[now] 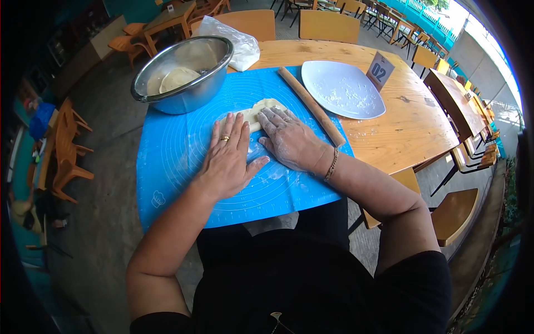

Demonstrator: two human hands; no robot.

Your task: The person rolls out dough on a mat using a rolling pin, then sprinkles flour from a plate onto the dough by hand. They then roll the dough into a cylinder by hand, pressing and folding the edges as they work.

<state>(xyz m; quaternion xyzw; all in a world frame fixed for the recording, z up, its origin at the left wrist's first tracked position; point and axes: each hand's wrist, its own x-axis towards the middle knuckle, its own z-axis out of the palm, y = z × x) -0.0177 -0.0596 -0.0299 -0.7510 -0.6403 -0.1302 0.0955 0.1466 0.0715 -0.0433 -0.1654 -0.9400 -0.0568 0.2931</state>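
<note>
A flattened, uneven piece of pale dough (269,103) lies on a blue silicone baking mat (172,183) marked with circles. My left hand (227,158) rests palm down with its fingers stretched out, the fingertips on the dough's left part. Floury on its fingers and back, my right hand (292,139) lies flat over the right part, covering some of the dough. To the right of it, a wooden rolling pin (311,106) lies slantwise on the mat. White flour is smeared on the mat between and below the hands.
A metal bowl (189,100) with a ball of dough (178,79) stands at the mat's upper left, a clear plastic bag (239,47) behind it. Beyond the rolling pin are a white plate (339,75) dusted with flour and a number card (380,70). Chairs surround the wooden table (411,131).
</note>
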